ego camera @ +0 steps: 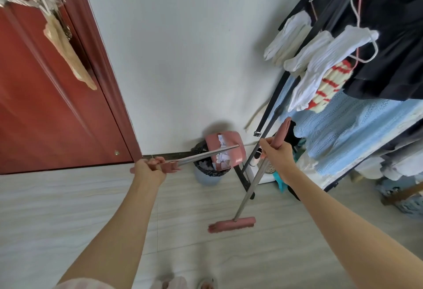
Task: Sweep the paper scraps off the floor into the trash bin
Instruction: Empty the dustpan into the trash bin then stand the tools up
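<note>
Paper scraps are lying in the pink dustpan, which I am holding raised and tipped over the trash bin; some white pieces are already showing inside the bin's black liner, just under the pan's lip. From the head view, the bin is standing on the floor against the wall, close to the foot of the red door and just beside the leg of the clothes rack.

My left hand is curling tightly round the pink grip at the end of the dustpan's metal handle, with the shaft reaching out level toward the bin. My right hand is wrapping round the pink grip of the broom, keeping it upright with its head resting on the floor, apart from the bin.

I judge that I am emptying the pan, the last step of the job. Scraps are clinging inside the pan, so the next move calls for a steeper tilt or a light shake, with the lip kept over the bin's mouth so nothing falls back onto the floor. I am seeing no loose scraps on the floor within view.
</note>
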The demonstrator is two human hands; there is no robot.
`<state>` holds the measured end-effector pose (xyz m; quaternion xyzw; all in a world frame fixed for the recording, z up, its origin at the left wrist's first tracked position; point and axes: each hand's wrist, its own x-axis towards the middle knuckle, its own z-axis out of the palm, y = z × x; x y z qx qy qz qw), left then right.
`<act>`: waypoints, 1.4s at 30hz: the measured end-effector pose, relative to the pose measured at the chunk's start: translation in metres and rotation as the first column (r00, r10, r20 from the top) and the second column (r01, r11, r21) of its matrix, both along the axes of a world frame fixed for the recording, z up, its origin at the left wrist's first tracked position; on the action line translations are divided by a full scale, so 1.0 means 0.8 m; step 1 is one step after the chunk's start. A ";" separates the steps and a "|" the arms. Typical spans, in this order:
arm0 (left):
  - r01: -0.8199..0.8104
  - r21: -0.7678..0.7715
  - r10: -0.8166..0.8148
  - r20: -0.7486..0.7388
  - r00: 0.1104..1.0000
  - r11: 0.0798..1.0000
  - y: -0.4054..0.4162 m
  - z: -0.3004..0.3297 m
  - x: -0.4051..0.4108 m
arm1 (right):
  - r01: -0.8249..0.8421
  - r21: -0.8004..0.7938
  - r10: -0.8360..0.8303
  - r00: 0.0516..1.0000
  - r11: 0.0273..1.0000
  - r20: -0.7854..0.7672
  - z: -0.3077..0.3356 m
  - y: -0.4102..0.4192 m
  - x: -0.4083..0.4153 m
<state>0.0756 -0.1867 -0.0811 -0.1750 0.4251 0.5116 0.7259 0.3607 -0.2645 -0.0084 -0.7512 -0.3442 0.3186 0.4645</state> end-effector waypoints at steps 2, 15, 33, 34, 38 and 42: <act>-0.117 -0.071 0.122 0.077 0.990 0.991 -0.007 -0.009 -0.005 | -0.016 -0.009 0.017 1.000 1.000 0.024 0.000 0.001 -0.002; -0.337 -0.244 0.382 0.167 0.909 0.909 -0.013 -0.049 -0.024 | -0.058 -0.018 0.059 0.997 0.998 0.053 -0.008 0.001 -0.018; -0.133 -0.006 0.133 0.076 0.988 0.991 -0.030 0.011 -0.010 | -0.070 0.007 0.070 0.997 0.998 -0.027 -0.002 -0.008 -0.021; -0.131 0.022 0.130 0.069 0.989 0.991 -0.025 0.026 -0.008 | -0.075 0.009 0.076 0.997 0.997 -0.030 0.000 -0.007 -0.022; -0.161 0.075 0.158 0.045 0.986 0.984 0.001 0.103 0.004 | -0.088 0.035 0.089 0.995 0.995 -0.036 0.015 0.002 -0.023; -0.082 0.161 0.081 0.013 0.997 0.983 0.015 0.170 0.024 | -0.116 0.094 0.117 0.993 0.989 -0.007 0.044 0.010 -0.022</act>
